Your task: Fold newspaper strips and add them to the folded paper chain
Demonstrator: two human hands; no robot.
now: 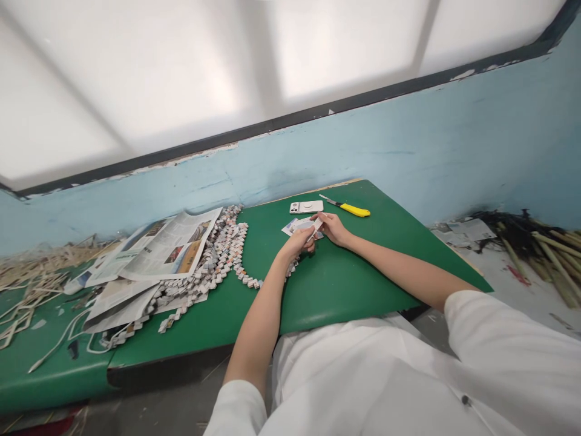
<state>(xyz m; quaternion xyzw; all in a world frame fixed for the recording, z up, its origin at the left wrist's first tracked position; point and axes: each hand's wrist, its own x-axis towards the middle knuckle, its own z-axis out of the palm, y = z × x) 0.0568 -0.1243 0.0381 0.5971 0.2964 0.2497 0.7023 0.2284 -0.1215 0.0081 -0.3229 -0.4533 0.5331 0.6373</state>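
Between my two hands is a small folded paper strip (317, 224), pale and narrow. My left hand (298, 241) is closed with the strip's lower end at its fingertips. My right hand (333, 228) pinches the strip's upper end from the other side. Under and behind the hands lie a few printed paper pieces (290, 226) on the green table (345, 284). A chain of folded paper links (245, 275) curves from the left toward my left hand and passes behind its wrist. Whether the strip joins that chain I cannot make out.
Beyond my hands lie a white phone (307, 207) and a yellow-handled knife (354, 209). Newspaper sheets (172, 245) rest on a heap of folded paper chains (218, 254) at left. A white cable (59, 345) and thin wooden strips (27, 290) lie farther left.
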